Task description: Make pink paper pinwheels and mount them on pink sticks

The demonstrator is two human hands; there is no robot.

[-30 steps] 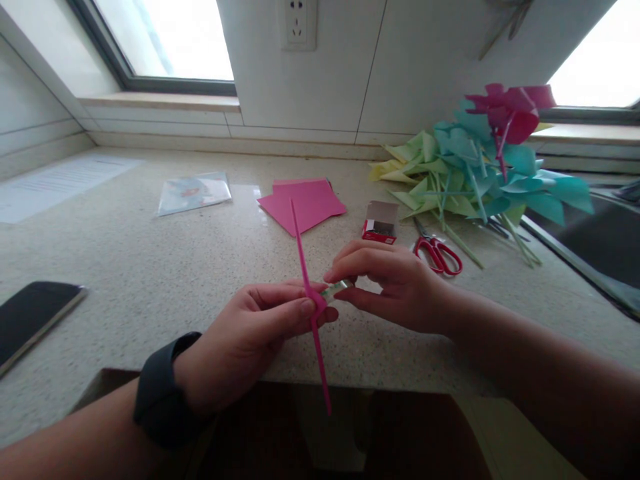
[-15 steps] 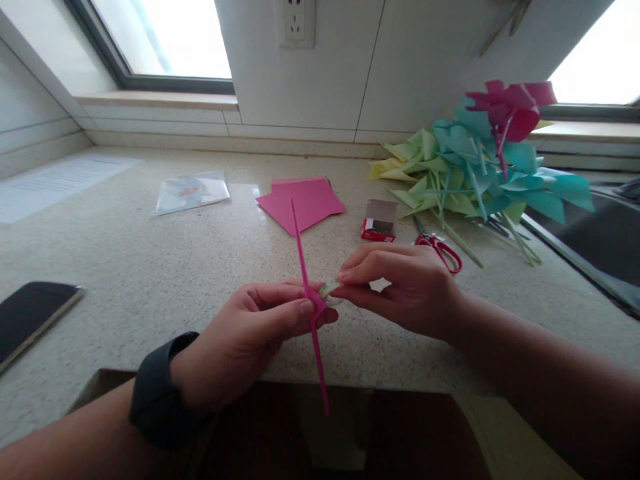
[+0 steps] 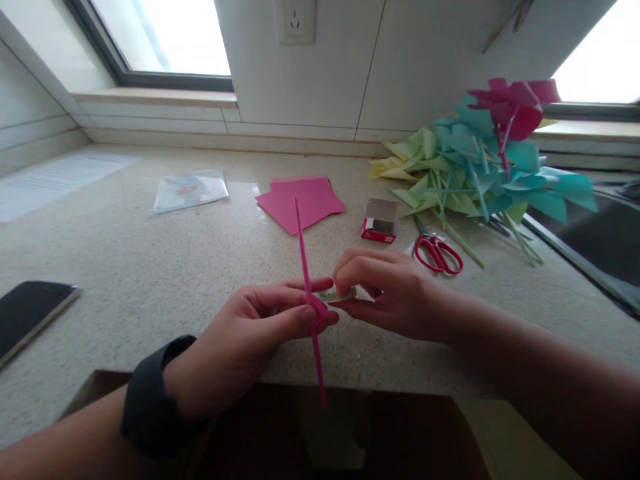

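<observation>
Both hands [image 3: 250,327] pinch small pieces at the counter's [image 3: 175,260] front edge

The left hand, wearing a dark band [image 3: 157,397] at the wrist, is closed in a pinch on the middle of the pink paper [image 3: 301,243], thumb on the near side. The paper appears almost edge-on, as a thin line with a small bulge at the thumb. Its upper end overlaps the pink sheets [image 3: 300,207] in the view; its lower end reaches past the counter's edge.

The right hand [image 3: 400,297], fingers bent, has its thumb and fingertips closed on a small pale strip [image 3: 346,294] with greenish marks. The strip points toward the bulge in the paper; whether they touch cannot be told. The two hands' fingertips are very near each other.

Beyond the hands, the sheets lie overlapping on the counter. To their right stands a small red box [image 3: 380,223], lid up, its contents too small to make out. Red-handled scissors [image 3: 439,255] lie just beyond the right hand. Behind them is a heap of pinwheels [image 3: 475,143] in yellow, green and blue with a pink one on top, beside the sink [image 3: 595,233]. On the left are a clear packet [image 3: 190,192], a printed page [image 3: 60,181] and, nearer, a dark phone [image 3: 33,320].
</observation>
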